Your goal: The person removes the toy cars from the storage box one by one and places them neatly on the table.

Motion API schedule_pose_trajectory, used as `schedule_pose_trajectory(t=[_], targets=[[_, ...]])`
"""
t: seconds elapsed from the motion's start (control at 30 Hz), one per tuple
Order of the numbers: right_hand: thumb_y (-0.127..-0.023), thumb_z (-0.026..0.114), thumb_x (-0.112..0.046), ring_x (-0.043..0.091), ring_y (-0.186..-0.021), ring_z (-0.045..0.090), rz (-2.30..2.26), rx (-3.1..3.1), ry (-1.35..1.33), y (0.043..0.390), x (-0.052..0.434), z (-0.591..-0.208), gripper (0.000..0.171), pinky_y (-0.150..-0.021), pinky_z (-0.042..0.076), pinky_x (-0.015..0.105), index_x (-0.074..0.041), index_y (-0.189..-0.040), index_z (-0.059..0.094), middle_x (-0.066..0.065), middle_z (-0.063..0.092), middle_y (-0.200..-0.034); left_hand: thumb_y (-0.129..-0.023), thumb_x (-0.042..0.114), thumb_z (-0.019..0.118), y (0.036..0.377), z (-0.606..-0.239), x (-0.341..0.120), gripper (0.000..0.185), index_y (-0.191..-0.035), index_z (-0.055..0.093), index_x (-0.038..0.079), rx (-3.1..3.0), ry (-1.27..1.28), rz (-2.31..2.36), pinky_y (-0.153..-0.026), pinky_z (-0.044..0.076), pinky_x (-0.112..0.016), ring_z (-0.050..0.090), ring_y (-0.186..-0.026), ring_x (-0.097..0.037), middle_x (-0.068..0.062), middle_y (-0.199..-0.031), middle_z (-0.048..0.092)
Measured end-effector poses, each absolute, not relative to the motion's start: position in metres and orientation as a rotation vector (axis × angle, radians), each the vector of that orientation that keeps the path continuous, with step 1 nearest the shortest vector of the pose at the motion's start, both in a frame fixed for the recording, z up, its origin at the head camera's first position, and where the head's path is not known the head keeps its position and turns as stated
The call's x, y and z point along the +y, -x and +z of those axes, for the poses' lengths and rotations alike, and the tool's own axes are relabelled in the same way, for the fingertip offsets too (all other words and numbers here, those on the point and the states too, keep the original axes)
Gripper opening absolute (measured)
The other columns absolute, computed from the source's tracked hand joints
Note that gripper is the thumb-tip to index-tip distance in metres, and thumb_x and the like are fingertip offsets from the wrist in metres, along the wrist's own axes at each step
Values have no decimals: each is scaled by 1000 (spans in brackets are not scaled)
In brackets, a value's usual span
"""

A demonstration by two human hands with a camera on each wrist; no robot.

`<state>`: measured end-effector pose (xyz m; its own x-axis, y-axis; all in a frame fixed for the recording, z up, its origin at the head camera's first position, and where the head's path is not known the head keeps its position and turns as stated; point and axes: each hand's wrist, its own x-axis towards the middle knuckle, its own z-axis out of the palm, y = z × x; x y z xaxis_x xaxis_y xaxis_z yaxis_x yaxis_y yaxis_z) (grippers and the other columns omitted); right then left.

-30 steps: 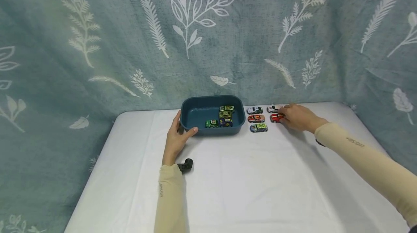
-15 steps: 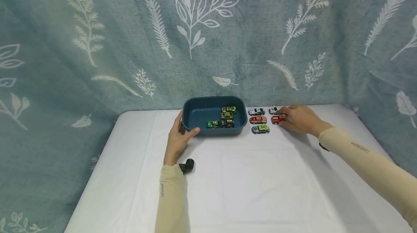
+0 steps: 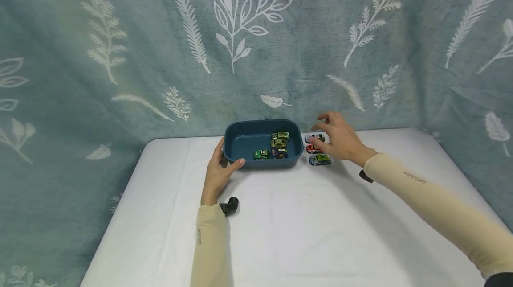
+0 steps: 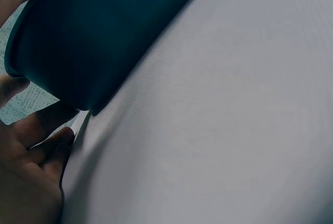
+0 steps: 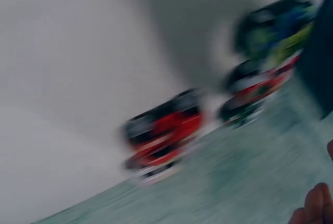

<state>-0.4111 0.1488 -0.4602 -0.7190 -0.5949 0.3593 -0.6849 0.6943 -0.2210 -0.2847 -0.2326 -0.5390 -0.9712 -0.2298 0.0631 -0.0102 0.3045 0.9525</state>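
Left hand (image 3: pixel 217 172) steadies blue bin (image 3: pixel 244 141) rim, thumb and fingers curled on its 9 o'clock corner. Right hand (image 3: pixel 338 140) loosely spread, holding nothing, above toy cars (image 3: pixel 319 159) at bin's 3 o'clock; three visible outside, four inside. White surface (image 3: pixel 320 229) open at 6 o'clock.

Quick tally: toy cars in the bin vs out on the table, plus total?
Toy cars in the blue bin: 4
Toy cars on the table: 3 in view: white, red, green-blue
Total: 7 in view; the right hand may hide more behind it.
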Motion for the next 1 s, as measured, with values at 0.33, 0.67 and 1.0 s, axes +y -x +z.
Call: schedule_pose_trajectory(t=[0.33,0.67,1.0], targets=[[-99,75,-42,39,-133,49,622,-2635,-1169,409,66,-447,27,-107,45,64,-18,-107,84,16,54,-150,-85,43,89,280,-544,-233,103,-169,29,37,-2369,-246,-1720,-129,30,-59,39,-156,-41,-19,-168,41],[-92,82,-47,36,-132,48,499,-2785,-1273,414,11,-444,35,-110,45,58,-18,-110,86,14,55,-152,-85,47,89,281,-546,-232,103,-168,29,40,-2358,-249,-1750,-128,31,-62,41,-155,-39,-17,-167,43],[-86,90,-42,32,-117,51,576,-2852,-1249,416,-2,-464,36,-97,50,50,-15,-111,85,12,64,-135,-84,47,89,286,-539,-232,103,-168,29,41,-2357,-227,-1755,-128,32,-57,38,-157,-37,-11,-172,36]])
